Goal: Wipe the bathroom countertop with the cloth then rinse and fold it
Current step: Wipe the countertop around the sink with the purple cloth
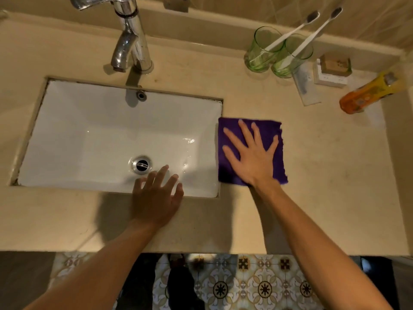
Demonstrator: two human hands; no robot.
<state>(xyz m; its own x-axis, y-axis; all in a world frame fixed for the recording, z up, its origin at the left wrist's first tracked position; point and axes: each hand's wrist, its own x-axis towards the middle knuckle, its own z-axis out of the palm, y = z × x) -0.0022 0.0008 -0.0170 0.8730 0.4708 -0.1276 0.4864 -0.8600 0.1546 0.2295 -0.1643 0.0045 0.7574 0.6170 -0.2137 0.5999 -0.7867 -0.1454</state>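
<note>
A purple cloth [271, 130] lies flat as a square on the beige countertop [324, 175], touching the right rim of the white sink [89, 135]. My right hand [252, 153] presses flat on the cloth with fingers spread wide. My left hand [156, 195] hovers over the sink's front rim near the drain [141, 164], fingers apart and holding nothing. The chrome faucet [129, 41] stands behind the basin; no water runs from it.
Two green glasses [260, 54] with white toothbrushes stand at the back right. Beside them lie a flat white packet [306, 86], a small box [333, 71] and an orange bottle [368, 93] on its side. Patterned floor tiles [245, 285] show below the counter edge.
</note>
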